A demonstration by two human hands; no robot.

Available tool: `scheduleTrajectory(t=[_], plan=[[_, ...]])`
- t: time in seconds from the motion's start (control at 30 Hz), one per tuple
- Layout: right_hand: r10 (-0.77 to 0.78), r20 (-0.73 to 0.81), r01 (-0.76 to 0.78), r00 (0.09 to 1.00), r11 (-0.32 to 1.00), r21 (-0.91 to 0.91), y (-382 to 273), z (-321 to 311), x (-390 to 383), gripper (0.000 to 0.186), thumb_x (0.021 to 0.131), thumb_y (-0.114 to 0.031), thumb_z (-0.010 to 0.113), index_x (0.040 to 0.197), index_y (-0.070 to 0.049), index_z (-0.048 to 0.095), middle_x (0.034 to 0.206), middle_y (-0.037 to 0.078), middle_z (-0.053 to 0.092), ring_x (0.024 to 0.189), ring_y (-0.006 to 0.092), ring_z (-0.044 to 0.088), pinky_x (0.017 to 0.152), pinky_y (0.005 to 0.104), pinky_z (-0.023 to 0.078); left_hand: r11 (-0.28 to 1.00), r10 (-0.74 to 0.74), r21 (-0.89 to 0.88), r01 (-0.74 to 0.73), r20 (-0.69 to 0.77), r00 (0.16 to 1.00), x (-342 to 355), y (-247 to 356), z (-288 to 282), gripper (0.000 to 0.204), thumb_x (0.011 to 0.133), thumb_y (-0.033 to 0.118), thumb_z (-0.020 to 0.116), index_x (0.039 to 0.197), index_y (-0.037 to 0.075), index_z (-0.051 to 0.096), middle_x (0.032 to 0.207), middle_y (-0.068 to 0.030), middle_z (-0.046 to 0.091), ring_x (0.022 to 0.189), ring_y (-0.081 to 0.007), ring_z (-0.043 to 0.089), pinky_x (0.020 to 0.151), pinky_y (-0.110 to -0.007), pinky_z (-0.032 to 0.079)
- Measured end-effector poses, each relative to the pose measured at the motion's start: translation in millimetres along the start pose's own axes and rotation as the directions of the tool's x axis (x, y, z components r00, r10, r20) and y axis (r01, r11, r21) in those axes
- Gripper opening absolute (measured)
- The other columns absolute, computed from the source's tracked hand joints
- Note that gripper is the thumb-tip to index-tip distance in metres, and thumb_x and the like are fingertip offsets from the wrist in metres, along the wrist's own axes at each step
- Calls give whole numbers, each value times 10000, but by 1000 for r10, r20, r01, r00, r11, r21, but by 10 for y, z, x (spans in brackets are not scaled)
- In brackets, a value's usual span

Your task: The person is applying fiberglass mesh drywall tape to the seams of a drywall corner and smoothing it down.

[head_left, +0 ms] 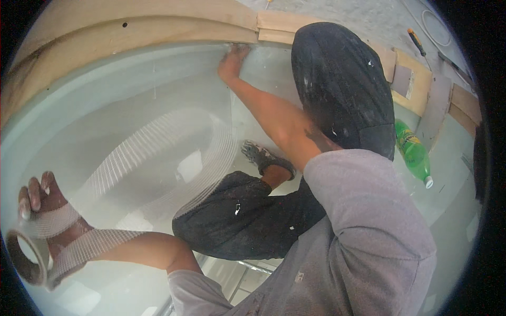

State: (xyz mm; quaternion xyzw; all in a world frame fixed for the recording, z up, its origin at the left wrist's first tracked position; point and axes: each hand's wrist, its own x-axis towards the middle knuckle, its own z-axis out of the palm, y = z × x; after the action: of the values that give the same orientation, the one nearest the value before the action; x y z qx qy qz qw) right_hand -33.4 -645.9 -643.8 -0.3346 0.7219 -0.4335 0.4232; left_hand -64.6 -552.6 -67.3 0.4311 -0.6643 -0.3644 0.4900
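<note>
My left hand (50, 203), at the far left, has its fingers curled beside a roll of mesh tape (15, 247). The white see-through tape passes over the wrist and forearm. From there it rises in a wide loose loop (124, 152), bending down toward my left knee. My right arm is stretched away from me. At its end my right hand (232, 63) presses against the pale surface just below the wooden edge, with its fingers foreshortened. A thin line of tape or a seam runs down from that hand; I cannot tell which.
Wooden boards (200, 26) curve along the far edge. To the right lie a green bottle (414, 150) with a white cap, a screwdriver (416, 42) and wood pieces (414, 79). My bent legs in dark trousers (340, 84) and a clog (261, 156) occupy the middle.
</note>
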Motion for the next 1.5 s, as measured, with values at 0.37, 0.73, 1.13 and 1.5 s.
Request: scheduleTrajectory(t=[0.37,0.73,1.13,1.5], plan=[[301,70,-306,951,895,325,234,-7,237,767,825,-54,713,1491,74,356,1498,292,443,1404,425,435,1157,438,392,999,19,44,-11,-179,984,-36,363,-27,922,492,410,909,1263,42,562,1211,-241,439,1130,-355,411,1006,-584,305],[117,477,-437,871,628,644,1211,389,505,650,860,-6,625,1466,-147,438,1369,118,551,1209,322,560,1015,453,490,996,40,86,-1,-446,894,-195,333,-66,954,468,435,934,1231,-8,572,1148,-190,433,1088,-310,451,993,-519,331],[175,802,-773,572,-215,598,485,-215,358,723,870,126,461,1506,-210,382,1454,115,498,1309,313,498,1069,510,430,998,-8,-60,-18,-398,918,-408,598,-345,990,441,317,968,1277,24,527,1174,-211,424,1128,-308,411,974,-496,322],[-8,905,-720,426,-609,333,259,-798,406,644,888,125,437,1489,-102,398,1403,130,538,1271,316,523,1108,505,401,990,-90,41,133,-540,837,-686,814,-503,851,567,327,959,1143,-83,485,1010,-142,411,933,-215,481,808,-395,461]])
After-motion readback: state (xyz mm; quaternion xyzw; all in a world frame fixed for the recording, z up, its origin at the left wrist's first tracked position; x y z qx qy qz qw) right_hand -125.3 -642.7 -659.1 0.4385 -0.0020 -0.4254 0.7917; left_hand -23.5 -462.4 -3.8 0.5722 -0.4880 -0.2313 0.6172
